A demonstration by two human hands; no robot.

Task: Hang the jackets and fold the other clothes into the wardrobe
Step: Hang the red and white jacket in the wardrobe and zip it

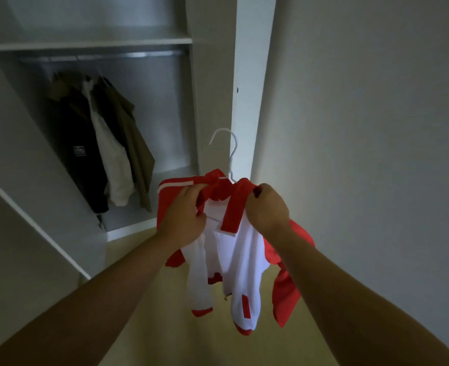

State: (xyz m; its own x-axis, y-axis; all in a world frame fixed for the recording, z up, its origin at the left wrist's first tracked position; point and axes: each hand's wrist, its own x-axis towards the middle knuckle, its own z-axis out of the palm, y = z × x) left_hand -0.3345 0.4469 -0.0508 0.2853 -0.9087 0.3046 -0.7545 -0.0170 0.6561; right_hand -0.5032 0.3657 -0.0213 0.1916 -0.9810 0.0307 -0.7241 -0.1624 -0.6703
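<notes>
The only marking I can spot is a pale square patch on the dark jacket (80,143) hanging in the wardrobe (86,45), and its writing is too blurred to read. The red and white jacket (234,249) hangs in mid-air between both hands. Its long axis runs down from the collar at the fingers to the cuffs and hem below, above the floor (165,318). A white wire hanger (228,149) sits in its shoulders, the hook rising above the fingers and curling open to the left.

The left hand (183,215) has its fingers (195,190) curled round the red collar and shoulder. The right hand (267,207) clenches the collar's other side in its fingers (259,192). Beyond and left of the fingers, a white garment (109,159) and an olive jacket (133,133) hang beside the dark one on the rail (107,56).
</notes>
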